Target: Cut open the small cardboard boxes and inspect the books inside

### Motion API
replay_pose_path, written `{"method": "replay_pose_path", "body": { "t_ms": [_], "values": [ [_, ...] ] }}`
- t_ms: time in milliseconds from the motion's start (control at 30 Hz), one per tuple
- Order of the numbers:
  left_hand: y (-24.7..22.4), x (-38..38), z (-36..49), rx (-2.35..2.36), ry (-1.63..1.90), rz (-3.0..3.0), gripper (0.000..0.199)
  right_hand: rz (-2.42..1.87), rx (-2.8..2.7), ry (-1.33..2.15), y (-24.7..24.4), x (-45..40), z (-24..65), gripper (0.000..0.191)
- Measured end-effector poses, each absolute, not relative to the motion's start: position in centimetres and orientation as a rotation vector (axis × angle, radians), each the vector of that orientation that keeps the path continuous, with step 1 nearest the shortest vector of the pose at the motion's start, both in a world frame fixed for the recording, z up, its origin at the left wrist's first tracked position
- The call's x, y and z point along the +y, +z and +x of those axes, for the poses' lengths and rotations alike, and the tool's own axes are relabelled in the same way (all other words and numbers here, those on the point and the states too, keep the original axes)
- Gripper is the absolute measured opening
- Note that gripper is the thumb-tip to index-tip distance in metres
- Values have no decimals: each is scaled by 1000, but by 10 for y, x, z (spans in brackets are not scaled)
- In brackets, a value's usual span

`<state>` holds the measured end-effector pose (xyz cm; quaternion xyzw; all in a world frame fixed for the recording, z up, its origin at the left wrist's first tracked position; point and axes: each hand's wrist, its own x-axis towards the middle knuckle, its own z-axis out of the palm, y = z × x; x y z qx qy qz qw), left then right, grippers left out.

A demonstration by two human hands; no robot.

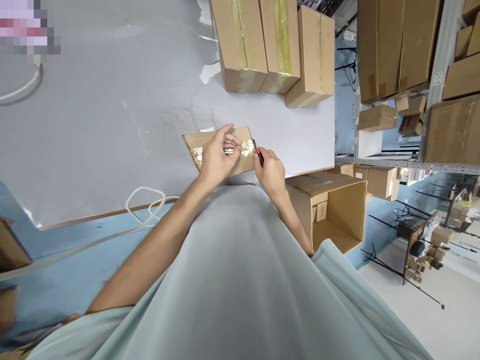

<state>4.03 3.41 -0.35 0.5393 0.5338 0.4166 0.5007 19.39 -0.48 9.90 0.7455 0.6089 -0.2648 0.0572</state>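
A small cardboard box [243, 166] with shiny clear tape [247, 148] across its top lies near the table's front edge, right before me. Over its middle, my left hand [219, 154] has thumb and fingertips drawn together in a pinch at the tape. Whatever is between those fingertips is too small to make out. At the box's right end, my right hand [270, 171] is closed around a slim black-and-red box cutter [258, 153], its tip pointing up and away from me beside the box.
Three taped cartons [245, 45] stand at the back of the grey table [112, 125]. An open carton [337, 215] with small boxes inside sits below the table's right edge. A white cable [146, 190] loops over the front edge. Shelves [393, 162] with boxes are at right.
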Motion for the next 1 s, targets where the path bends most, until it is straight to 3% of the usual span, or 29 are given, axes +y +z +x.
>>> {"method": "replay_pose_path", "body": {
  "t_ms": [700,1000],
  "values": [
    [-6,17,48,1277,999,1485,44,2100,1550,-726,131,5,166,35],
    [-8,21,47,1321,1022,1400,56,2135,1559,-777,139,-21,177,34]
  ]
}}
